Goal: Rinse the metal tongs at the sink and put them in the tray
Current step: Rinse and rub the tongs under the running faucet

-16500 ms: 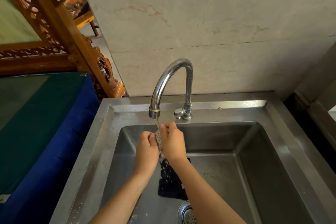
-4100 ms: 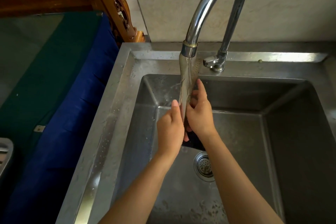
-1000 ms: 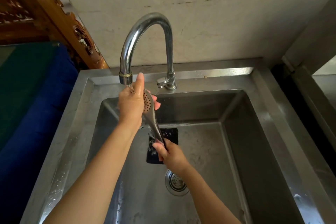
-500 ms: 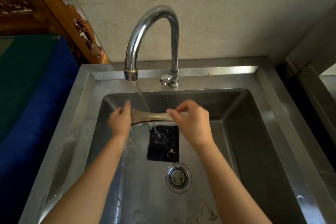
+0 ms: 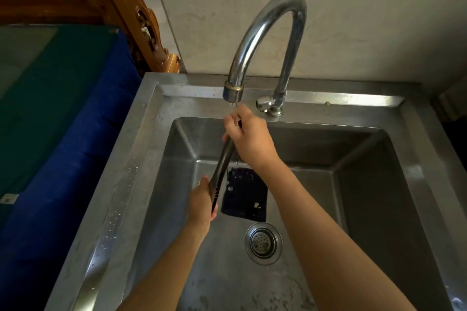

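The metal tongs (image 5: 222, 166) slant steeply over the steel sink (image 5: 151, 149), upper end under the curved tap (image 5: 267, 33). Water runs from the spout onto that upper end. My right hand (image 5: 250, 139) grips the top of the tongs just below the spout. My left hand (image 5: 202, 203) holds the lower, perforated end. Both hands are closed on the tongs. No tray is in view.
A dark square cloth or pad (image 5: 246, 194) lies on the sink floor, with the round drain (image 5: 263, 242) just in front of it. The tap lever (image 5: 265, 103) sits at the back rim. A blue and green covered surface (image 5: 55, 113) lies left; carved wood (image 5: 141, 23) behind.
The tongs have swung from lying level between my hands to a steep slant. My right hand rose to the spout and my left hand dropped lower in the basin.
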A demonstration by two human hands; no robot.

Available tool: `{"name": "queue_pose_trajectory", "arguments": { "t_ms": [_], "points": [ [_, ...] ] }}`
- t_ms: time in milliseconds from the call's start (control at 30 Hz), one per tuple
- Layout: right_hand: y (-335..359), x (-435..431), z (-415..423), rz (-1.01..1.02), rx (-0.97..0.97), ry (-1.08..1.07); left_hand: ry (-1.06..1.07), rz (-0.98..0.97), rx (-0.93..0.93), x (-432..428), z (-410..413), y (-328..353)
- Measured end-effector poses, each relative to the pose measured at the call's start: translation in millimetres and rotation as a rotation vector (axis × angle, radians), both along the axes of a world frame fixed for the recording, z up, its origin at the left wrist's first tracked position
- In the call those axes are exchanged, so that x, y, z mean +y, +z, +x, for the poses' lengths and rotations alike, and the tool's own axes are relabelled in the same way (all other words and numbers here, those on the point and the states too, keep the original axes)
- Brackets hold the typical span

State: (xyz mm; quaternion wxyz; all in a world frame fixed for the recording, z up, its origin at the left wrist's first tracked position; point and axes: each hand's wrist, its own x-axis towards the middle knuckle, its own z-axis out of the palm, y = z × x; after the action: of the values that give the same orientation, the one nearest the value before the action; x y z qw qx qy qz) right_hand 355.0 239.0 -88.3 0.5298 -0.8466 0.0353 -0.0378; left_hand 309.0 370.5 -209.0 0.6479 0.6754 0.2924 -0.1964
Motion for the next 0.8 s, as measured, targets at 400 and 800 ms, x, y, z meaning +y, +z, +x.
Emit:
{"name": "queue_pose_trajectory", "arguments": {
  "t_ms": [400, 800],
  "points": [
    [21.7, -22.7, 16.2, 0.276, -0.011, -0.243, -0.691, -0.142, -0.412, -13.6, 23.4, 59.4],
    [35.3, -83.9, -8.4, 0.488, -0.121, -0.339, -0.874, 0.097, -0.612, -52.6, 76.2, 104.4]
  ]
}}
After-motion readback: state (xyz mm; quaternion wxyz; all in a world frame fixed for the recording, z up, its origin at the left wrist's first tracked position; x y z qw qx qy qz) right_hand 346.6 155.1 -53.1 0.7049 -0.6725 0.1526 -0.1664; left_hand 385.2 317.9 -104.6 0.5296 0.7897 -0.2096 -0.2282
